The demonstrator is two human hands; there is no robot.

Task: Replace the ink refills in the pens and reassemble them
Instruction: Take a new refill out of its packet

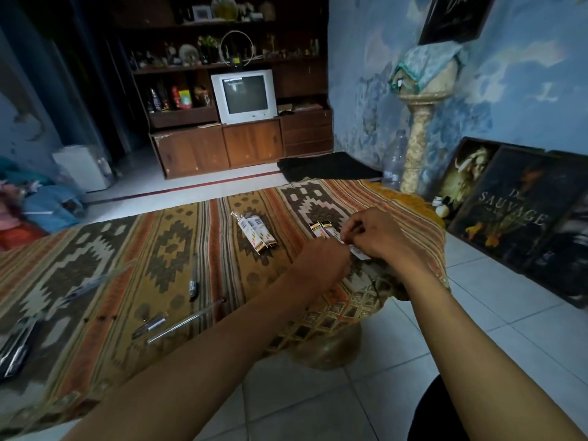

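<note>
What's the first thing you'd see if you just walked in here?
The two hands, left hand and right hand, meeting over the patterned cloth and pinching a small white packet. Next, the packets lying mid-cloth, then the white TV in the dark cabinet behind.

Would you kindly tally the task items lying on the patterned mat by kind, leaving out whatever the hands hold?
Refill pack bundles: 2
Pen barrels: 2
Pen caps: 2
Total: 6
</note>
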